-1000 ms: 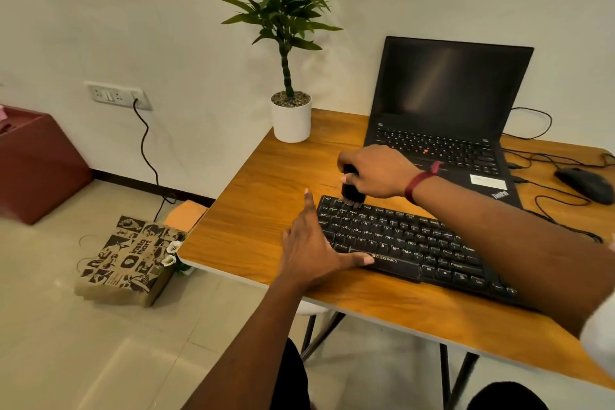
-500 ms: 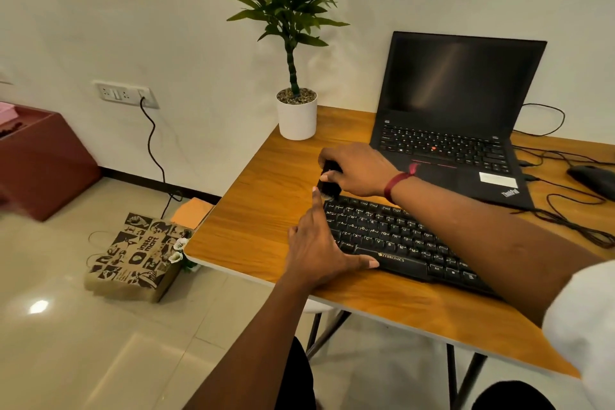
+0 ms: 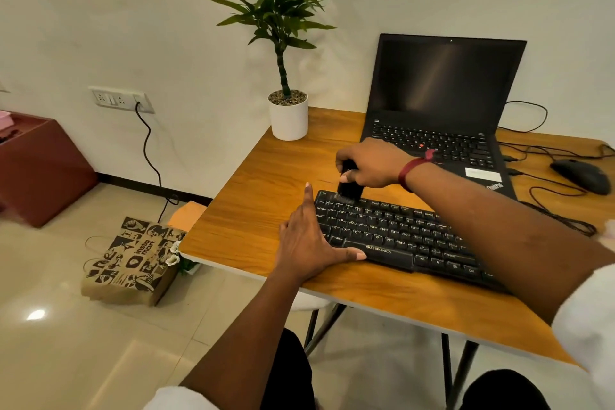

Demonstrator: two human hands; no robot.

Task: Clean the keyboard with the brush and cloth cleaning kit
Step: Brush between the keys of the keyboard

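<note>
Right hand [image 3: 369, 165] grips the brush [image 3: 349, 188] on the keyboard [image 3: 399, 233] top row, left hand [image 3: 309, 243] flat, bracing its end; short, light strokes along rows should lift dust best.

Bare desk [image 3: 266, 183] left of keyboard [image 3: 399, 233]; laptop [image 3: 442, 103] close behind

Wood-grain table [image 3: 266, 183] with satin sheen, matt black plastic keyboard [image 3: 399, 233], glossy floor tiles [image 3: 50, 326], printed paper bag [image 3: 133, 260]
</note>
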